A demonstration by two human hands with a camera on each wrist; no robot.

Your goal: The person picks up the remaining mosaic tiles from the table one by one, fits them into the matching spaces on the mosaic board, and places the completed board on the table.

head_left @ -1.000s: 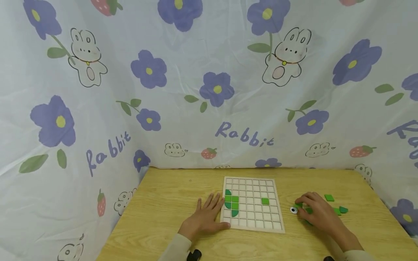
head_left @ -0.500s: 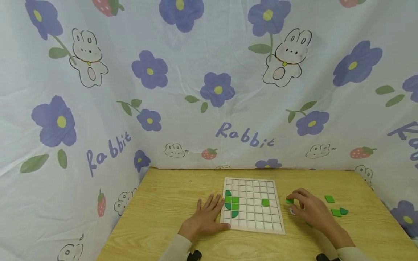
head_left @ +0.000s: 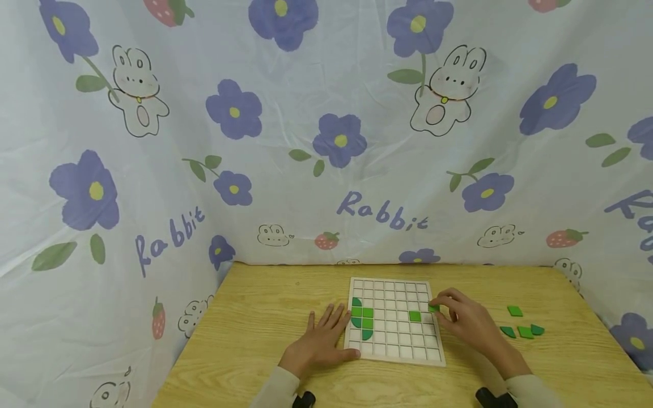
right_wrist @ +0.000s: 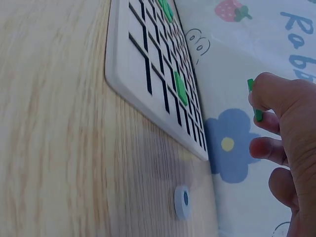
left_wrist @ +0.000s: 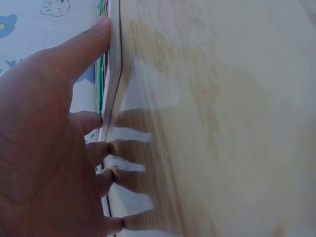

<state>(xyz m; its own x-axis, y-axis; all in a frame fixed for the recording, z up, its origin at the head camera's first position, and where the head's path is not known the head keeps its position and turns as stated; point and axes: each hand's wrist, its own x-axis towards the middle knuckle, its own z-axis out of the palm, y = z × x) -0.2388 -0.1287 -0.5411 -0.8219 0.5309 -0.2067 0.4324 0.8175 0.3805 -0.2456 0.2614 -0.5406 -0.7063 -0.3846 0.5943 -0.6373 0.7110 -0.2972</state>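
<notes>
Grid board [head_left: 391, 340] lies in the middle of the wooden table [head_left: 245, 340], before a white curtain [head_left: 285, 198] printed with purple flowers, rabbits and strawberries. At the left, a pale sleeve [head_left: 275, 388] leads to the left hand [head_left: 322, 341], which rests with its fingers straight and spread along the board's left edge, thumb at the near left corner. Just inside that edge, three bright green squares [head_left: 367, 313] sit in neighbouring cells, with dark green rounded pieces [head_left: 367, 335] at the far, left and near sides of the group. Farther right on the board, well apart from these, sits a lone green square [head_left: 415, 316]. By the right edge, the right hand [head_left: 471, 326] pinches a green piece [head_left: 433, 309] between thumb and forefinger, raised above the surface; its full shape is hidden. A white eye disc [right_wrist: 181, 202] lies on the table near the board's right side. Rightmost are four loose green pieces [head_left: 525, 332], three in a row and one farther back.
</notes>
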